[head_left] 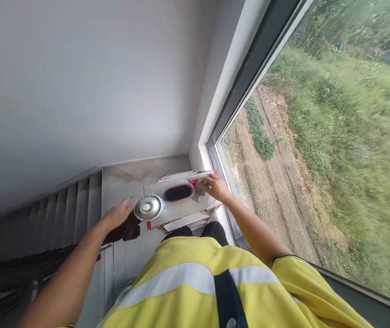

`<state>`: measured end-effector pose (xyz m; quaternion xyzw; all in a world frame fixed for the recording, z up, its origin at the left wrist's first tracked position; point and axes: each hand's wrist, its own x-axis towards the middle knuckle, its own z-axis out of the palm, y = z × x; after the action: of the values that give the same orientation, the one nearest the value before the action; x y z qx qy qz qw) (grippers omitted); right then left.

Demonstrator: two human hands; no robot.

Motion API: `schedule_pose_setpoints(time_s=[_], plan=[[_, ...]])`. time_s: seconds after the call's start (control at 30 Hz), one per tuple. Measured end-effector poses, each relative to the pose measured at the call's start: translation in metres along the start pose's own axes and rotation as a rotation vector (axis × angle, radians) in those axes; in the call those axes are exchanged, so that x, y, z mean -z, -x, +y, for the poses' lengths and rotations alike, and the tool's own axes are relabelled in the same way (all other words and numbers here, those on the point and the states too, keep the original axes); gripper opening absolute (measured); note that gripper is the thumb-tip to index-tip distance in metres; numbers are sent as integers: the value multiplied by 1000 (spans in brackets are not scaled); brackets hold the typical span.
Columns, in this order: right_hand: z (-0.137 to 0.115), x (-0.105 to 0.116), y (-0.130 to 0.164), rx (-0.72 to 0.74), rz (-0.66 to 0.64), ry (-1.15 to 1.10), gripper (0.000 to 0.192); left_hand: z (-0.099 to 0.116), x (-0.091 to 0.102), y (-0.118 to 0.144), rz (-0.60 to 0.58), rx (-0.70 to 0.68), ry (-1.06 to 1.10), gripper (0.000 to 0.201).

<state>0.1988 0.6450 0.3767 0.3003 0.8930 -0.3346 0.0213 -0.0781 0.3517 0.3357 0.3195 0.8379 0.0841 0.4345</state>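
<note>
My left hand (118, 214) reaches in from the left with its fingers extended, close beside a round metal can (148, 207). The can stands at the left end of a grey platform with red ends (184, 211). At the platform's right end, my right hand (216, 187) has its fingertips closed on a crumpled greyish-brown thing (200, 187), whose kind I cannot make out. Between the hands lies an oval brush (179, 193) with dark bristles facing up and a red rim. Below my left hand is a dark brown shape (130, 229), partly covered and unclear.
Stairs (78, 200) drop away at the left beside a landing floor (123, 180). A large window (259, 127) fills the right side, its frame close to my right hand. A plain white wall (95, 82) rises beyond the platform.
</note>
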Motion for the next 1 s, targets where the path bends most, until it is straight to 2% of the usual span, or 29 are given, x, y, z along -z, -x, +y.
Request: schedule_pose_setpoints(time_s=[0.07, 0.17, 0.23, 0.27, 0.33, 0.4, 0.47, 0.53, 0.6, 0.7, 0.8, 0.9, 1.0], plan=[[7, 4, 12, -148, 76, -187, 20, 8, 19, -8, -15, 16, -27, 69], [24, 21, 30, -350, 222, -410, 12, 29, 34, -28, -107, 43, -99, 83], [31, 27, 38, -355, 269, -401, 8, 41, 37, -43, -154, 21, -134, 90], [33, 27, 40, -305, 248, -367, 6, 44, 37, -50, -175, 10, -142, 91], [32, 19, 42, -147, 118, -278, 5, 46, 35, -61, -212, -6, -138, 91], [29, 4, 42, -9, -16, -145, 13, 42, 31, -69, -233, -15, -115, 92], [27, -11, 41, 58, -66, 22, 25, 38, 27, -74, -224, -13, -97, 94], [27, -19, 41, 77, -79, 145, 36, 34, 24, -75, -215, 0, -98, 94], [32, -19, 43, 73, -91, 168, 35, 32, 22, -74, -212, 14, -111, 94], [43, -6, 45, 68, -31, 61, 22, 31, 21, -68, -211, 39, -126, 93], [51, 9, 43, 87, 10, -50, 17, 35, 23, -59, -215, 105, -118, 91], [46, 11, 35, 58, -128, -107, 22, 45, 24, -51, -239, 173, -62, 88], [31, 0, 23, 26, -289, -137, 19, 53, 25, -49, -278, 202, 23, 85]])
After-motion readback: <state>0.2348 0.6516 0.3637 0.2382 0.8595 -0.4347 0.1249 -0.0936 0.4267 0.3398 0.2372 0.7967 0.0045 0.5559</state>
